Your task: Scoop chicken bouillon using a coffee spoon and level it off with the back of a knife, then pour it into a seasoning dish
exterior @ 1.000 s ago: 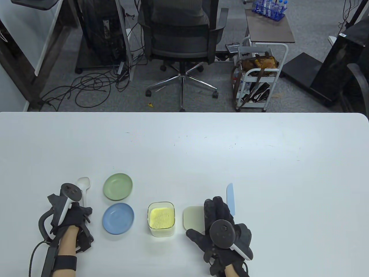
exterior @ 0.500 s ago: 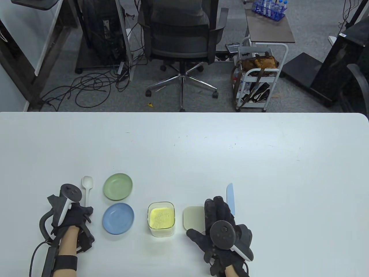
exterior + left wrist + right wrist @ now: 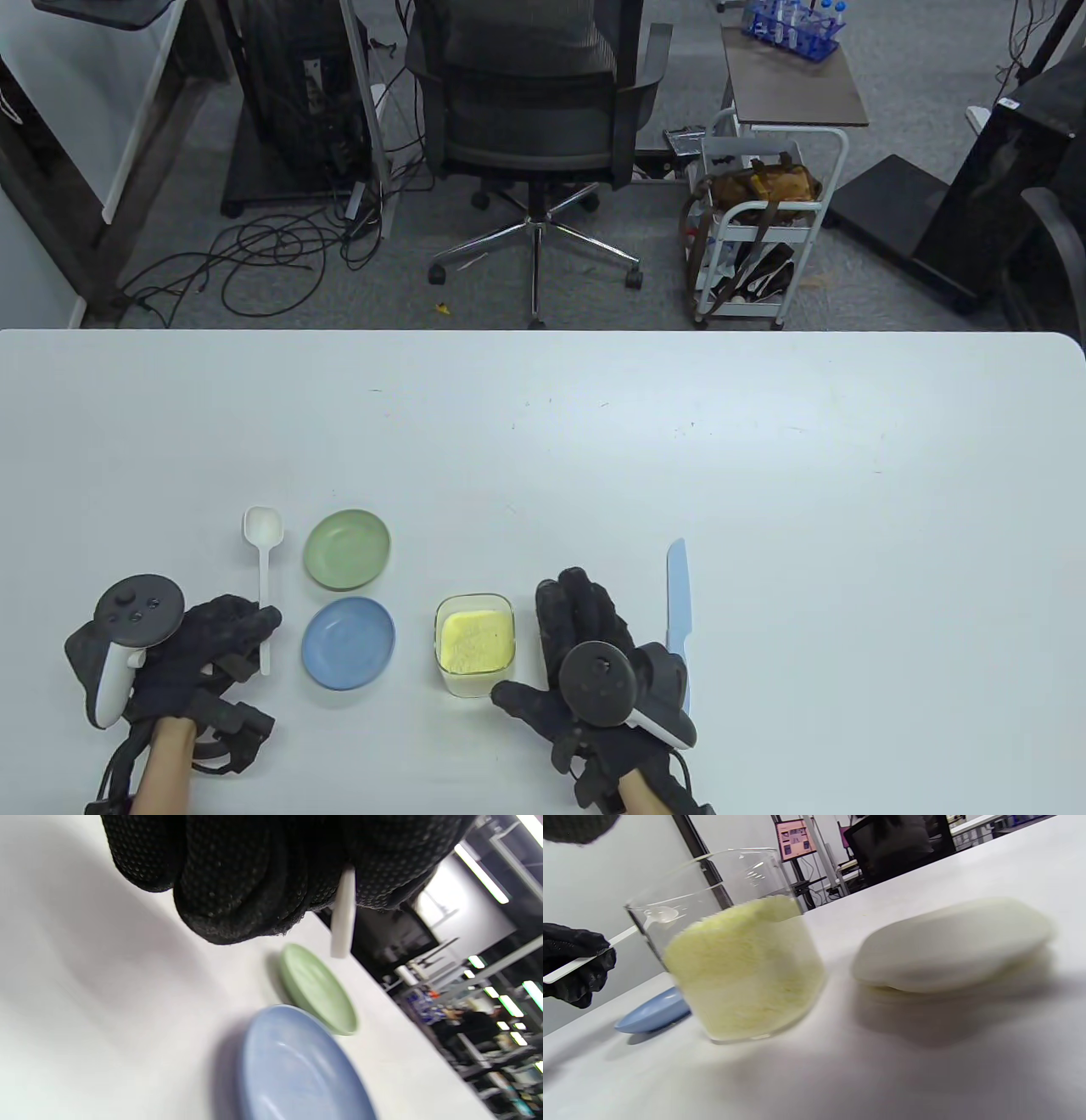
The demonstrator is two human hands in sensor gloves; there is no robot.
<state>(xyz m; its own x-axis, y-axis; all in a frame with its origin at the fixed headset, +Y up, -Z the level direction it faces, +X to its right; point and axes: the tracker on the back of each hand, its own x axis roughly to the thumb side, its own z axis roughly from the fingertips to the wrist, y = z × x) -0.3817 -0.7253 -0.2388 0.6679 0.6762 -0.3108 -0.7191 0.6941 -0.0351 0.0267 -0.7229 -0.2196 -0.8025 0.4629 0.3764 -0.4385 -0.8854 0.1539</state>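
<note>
The white worktop is carrying everything along its near edge. The right hand is lying palm down between the jar and the knife, fingers straight and spread, gripping nothing; it is covering the pale lid, which the right wrist view is showing flat on the worktop just beside the jar. The left hand is sitting at the near left, its fingers curled and pinching the lower handle of the spoon; in the left wrist view the white handle is sticking out from between the gloved fingers. The spoon's bowl is pointing away from the person, empty as far as the table view shows, just left of the green dish; whether it is lifted clear of the worktop I cannot tell. The blue dish is resting nearer the person, the green dish just beyond it, the two close together but apart. The glass jar is standing upright and open to the right of the blue dish, holding yellow bouillon well up its walls. The pale blue knife is lying on the worktop right of the right hand, its tip pointing away, its handle end hidden behind that hand's tracker.
</note>
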